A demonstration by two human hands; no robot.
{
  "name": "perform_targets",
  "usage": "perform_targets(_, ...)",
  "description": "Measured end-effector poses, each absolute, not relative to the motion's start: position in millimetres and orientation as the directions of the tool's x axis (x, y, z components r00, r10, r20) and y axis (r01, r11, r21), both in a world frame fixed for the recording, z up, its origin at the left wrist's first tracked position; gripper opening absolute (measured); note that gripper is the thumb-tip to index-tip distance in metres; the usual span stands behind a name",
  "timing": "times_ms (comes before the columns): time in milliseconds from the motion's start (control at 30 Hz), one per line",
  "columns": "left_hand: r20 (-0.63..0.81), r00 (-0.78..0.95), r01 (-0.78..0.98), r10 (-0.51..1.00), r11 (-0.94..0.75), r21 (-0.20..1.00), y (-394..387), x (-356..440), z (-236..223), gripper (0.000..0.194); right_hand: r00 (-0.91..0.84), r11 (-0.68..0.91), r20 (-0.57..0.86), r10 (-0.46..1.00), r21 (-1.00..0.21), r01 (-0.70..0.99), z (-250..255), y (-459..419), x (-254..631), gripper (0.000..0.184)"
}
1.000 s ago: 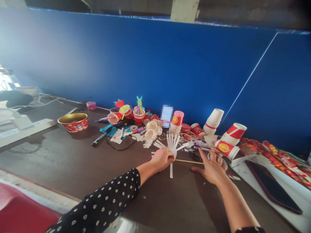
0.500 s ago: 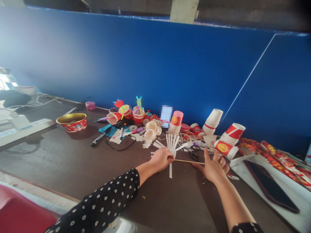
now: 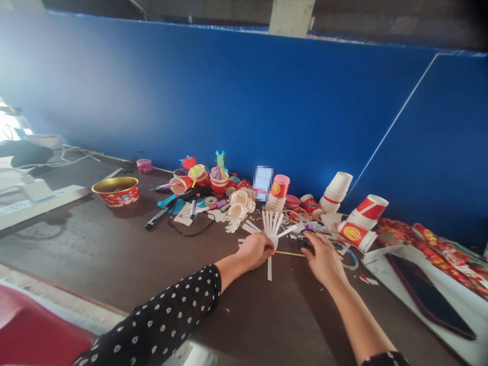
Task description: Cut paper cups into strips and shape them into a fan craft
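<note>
My left hand (image 3: 256,250) is closed in a pinch where a thin wooden stick (image 3: 290,253) meets a white paper cup cut into strips (image 3: 272,240). The strips fan out flat above the hand, and one points down toward me. The stick runs right from my fingertips, its far end covered by my right hand (image 3: 323,258). My right hand reaches over the black handles of a pair of scissors (image 3: 306,245), thumb and fingers apart on either side. Whether it touches the handles I cannot tell.
Paper cups (image 3: 335,192), a pink-topped cup stack (image 3: 279,192), markers (image 3: 158,217) and paper scraps line the blue partition (image 3: 213,91). A red bowl (image 3: 116,195) and power strip (image 3: 46,203) stand left. At right, a phone (image 3: 429,295) lies in a white tray (image 3: 369,258).
My right hand has moved left and slightly up, from beside the stick's right end to over the scissor handles. My left hand keeps its pinch in the same place.
</note>
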State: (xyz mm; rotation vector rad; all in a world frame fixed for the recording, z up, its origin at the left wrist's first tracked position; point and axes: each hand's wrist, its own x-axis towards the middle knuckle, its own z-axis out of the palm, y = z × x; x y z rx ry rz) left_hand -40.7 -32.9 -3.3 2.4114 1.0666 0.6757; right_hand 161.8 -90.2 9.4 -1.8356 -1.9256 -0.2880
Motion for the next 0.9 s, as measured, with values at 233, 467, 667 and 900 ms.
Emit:
perform_targets(233,0.292,0.586,0.554,0.756,-0.637,0.536,-30,-40,-11,0.014,-0.310,0.396,0.383,0.870,-0.168,0.903,2,-88,130,0.017)
perform_targets(467,0.299,0.589,0.549,0.751,-0.643,0.534,-30,-41,-11,0.013,-0.284,0.364,0.370,0.885,-0.168,0.916,0,-85,128,0.022)
perform_targets(667,0.285,0.592,0.561,0.754,-0.639,0.526,-30,-41,-10,0.014,-0.219,0.286,0.345,0.913,-0.155,0.946,4,-87,138,0.022)
perform_targets(900,0.270,0.592,0.573,0.760,-0.631,0.523,-31,-40,-8,0.015,-0.169,0.232,0.332,0.928,-0.163,0.959,7,-89,144,0.022)
